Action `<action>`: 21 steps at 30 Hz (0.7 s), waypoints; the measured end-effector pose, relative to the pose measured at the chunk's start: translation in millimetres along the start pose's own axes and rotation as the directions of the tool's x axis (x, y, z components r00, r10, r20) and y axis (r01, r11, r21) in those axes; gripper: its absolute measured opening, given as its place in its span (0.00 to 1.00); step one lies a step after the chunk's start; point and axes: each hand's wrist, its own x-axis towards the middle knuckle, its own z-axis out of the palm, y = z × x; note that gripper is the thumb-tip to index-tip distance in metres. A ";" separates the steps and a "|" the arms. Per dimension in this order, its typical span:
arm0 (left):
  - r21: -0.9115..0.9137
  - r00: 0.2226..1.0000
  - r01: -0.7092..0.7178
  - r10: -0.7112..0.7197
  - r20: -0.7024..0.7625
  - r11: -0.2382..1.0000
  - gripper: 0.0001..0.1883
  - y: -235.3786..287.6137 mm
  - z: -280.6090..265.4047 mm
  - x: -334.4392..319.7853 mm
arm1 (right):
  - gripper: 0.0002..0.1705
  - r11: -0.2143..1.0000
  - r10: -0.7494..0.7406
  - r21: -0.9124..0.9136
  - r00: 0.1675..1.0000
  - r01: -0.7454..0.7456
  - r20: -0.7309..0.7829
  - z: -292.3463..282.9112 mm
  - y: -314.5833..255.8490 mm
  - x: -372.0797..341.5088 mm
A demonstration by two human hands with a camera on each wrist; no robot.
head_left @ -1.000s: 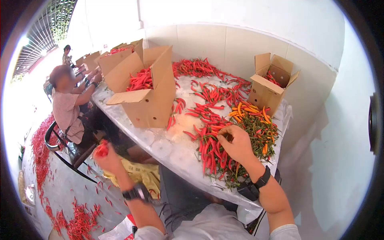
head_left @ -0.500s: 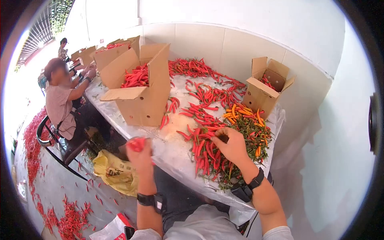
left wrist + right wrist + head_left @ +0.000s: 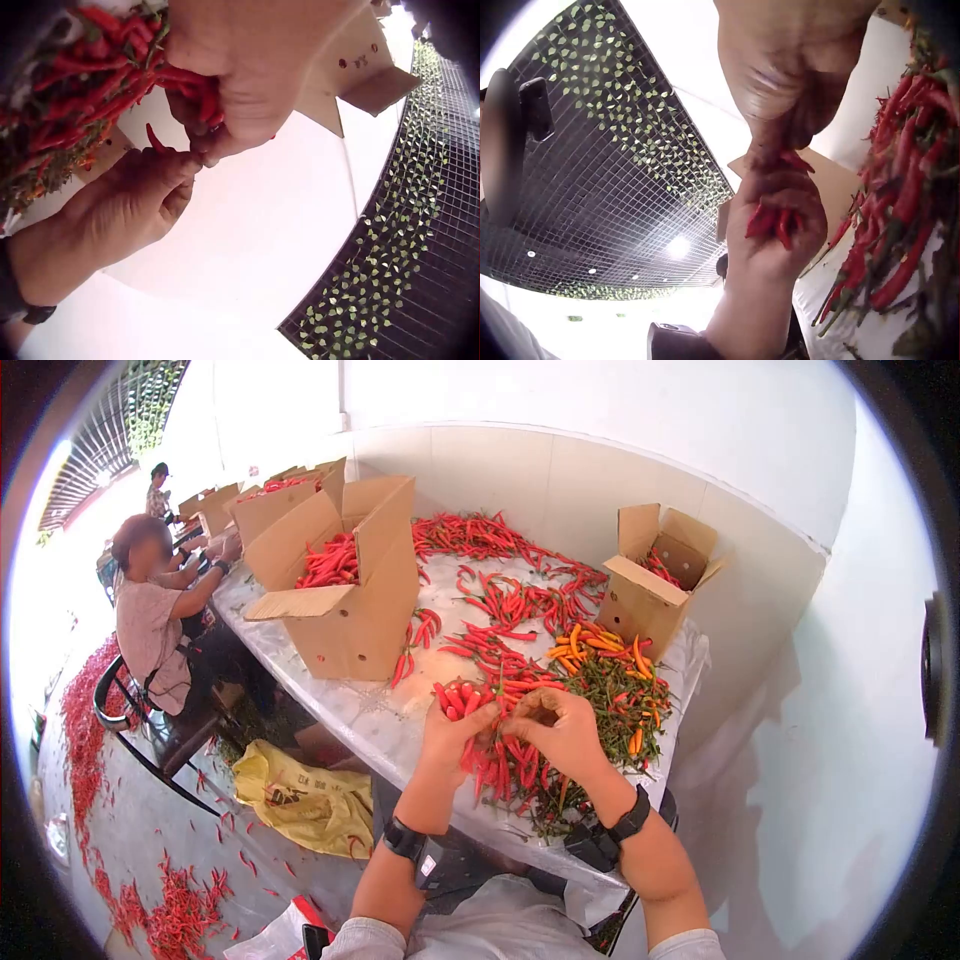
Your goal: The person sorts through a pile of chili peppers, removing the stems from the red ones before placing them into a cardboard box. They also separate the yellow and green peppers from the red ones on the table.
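My left hand is over the near edge of the table, its fingers curled round a bunch of red chili peppers. In the right wrist view, pepper ends show inside that palm. Close beside it, my right hand has thumb and fingers pinched together, meeting the left fingertips. A red chili sticks up from the right hand's pinch in the left wrist view; its other end is hidden by the fingers. Below both hands lies a pile of stemmed red chilies.
Green stems and orange chilies lie right of the pile. A large carton of red chilies stands left, a smaller carton back right. A seated person works farther along. A yellow sack and chilies are on the floor.
My left hand, holding its red chilies, has risen from beside the table and moved right to meet my right hand. The right hand has stayed over the pile, and the view has shifted slightly.
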 end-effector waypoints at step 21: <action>0.137 0.992 0.063 -0.077 0.101 0.989 0.14 -16.0 -9.8 -0.4 | 0.10 0.989 -0.065 -0.138 0.995 0.054 -0.072 3.3 3.5 3.0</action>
